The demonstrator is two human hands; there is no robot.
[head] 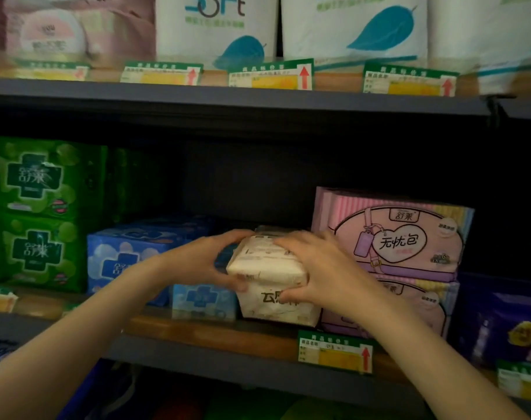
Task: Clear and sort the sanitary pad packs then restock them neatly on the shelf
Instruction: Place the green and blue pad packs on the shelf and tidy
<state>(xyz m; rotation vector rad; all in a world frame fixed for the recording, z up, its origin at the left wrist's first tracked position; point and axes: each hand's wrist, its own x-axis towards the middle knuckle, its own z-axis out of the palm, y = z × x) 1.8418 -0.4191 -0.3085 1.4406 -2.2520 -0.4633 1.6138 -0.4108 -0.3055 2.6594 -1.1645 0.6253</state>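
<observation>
on the middle shelf (197, 328), both hands' grip closed on cream pack (267, 268), left hand (208, 262), right hand (315, 268), label partly hidden

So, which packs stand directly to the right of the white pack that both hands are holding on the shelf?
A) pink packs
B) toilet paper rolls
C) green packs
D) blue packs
A: the white pack, gripped by the left hand and right hand, sits just left of the stacked pink packs; the blue packs are on its left.
</observation>
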